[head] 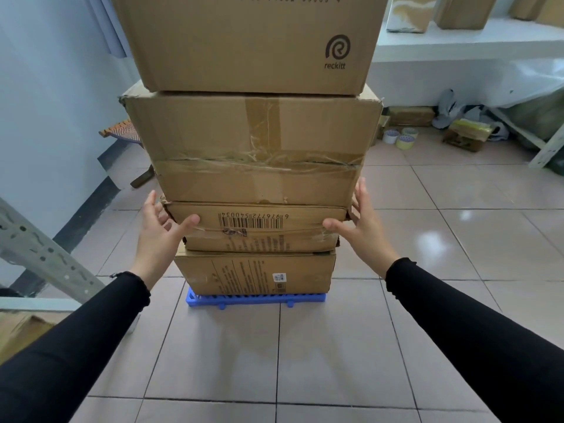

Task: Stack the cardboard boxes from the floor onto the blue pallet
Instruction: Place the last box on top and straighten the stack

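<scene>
Four cardboard boxes stand stacked on the blue pallet, which sits on the tiled floor in the middle of the scene. Bottom box rests directly on the pallet; second box, flat and carrying a barcode, sits on it; a larger taped box is above that; the top box, printed "reckitt", runs out of the top of the view. All four are closed, contents not visible. Left hand is spread wide at the left end of the second box, thumb on its near face, fingers around the corner. Right hand mirrors it at the right end, also wide open, thumb on the near face; neither hand grips anything. Both arms wear black sleeves. Far right: tape rolls on the floor, bagged packages near them, and a white shelf with more cardboard boxes on it. A grey slotted metal rail leans at near left.
</scene>
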Demonstrator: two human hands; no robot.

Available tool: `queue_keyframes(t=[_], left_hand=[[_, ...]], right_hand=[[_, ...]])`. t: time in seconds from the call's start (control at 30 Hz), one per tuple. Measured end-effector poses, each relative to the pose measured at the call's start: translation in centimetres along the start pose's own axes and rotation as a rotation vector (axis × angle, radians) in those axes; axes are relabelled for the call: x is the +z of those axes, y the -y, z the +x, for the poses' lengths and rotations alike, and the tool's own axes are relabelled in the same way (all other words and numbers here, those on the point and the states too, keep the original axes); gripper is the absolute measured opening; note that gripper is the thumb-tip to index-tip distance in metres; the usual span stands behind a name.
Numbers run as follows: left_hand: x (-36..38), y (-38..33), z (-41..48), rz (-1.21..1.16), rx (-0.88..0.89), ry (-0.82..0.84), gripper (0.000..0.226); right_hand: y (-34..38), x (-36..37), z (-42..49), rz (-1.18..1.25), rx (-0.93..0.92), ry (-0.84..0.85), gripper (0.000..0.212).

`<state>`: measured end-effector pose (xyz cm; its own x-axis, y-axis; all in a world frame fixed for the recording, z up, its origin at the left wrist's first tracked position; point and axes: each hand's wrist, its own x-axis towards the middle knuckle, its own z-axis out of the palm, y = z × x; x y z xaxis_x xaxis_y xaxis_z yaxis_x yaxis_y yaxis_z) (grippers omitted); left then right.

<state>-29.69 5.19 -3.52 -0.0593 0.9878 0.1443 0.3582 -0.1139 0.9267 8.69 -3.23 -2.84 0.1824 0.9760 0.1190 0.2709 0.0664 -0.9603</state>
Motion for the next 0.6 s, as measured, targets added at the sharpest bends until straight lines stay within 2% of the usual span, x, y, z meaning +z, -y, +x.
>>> queue_keyframes(t=[0.03, 0.1, 0.13, 0.2, 0.27, 0.47, 0.6], left_hand=[[0.1, 0.7, -0.2, 0.006, -0.039, 0.016, 0.116], [0.7, 1.6, -0.8, 0.025, -0.1, 0.042, 0.105], [1.1, 1.8, -1.0, 0.018, -0.111, 0.063, 0.092], [1.9, 2.0, -1.5, 0.001, -0.14, 0.108, 0.064], [2.5, 2.4, -1.6, 0.008, -0.149, 0.124, 0.05], [2.8, 3.6, -1.7, -0.025, -0.138, 0.097, 0.051], [3.0, 4.6, -1.9, -0.077, -0.16, 0.085, 0.052]], right_hand=[[-0.5, 0.2, -0.3, 0.022, 0.054, -0.003, 0.125], [-1.8, 0.7, -0.6, 0.03, 0.154, 0.006, 0.127], [-2.5, 1.0, -0.8, 0.0, 0.196, 0.018, 0.121], [-3.9, 1.6, -1.1, -0.061, 0.216, 0.064, 0.095], [-4.7, 2.0, -1.2, -0.067, 0.188, 0.101, 0.072], [-5.3, 2.9, -0.7, -0.064, 0.163, 0.055, 0.05], [-5.7, 3.5, -0.5, -0.076, 0.146, 0.02, 0.05]])
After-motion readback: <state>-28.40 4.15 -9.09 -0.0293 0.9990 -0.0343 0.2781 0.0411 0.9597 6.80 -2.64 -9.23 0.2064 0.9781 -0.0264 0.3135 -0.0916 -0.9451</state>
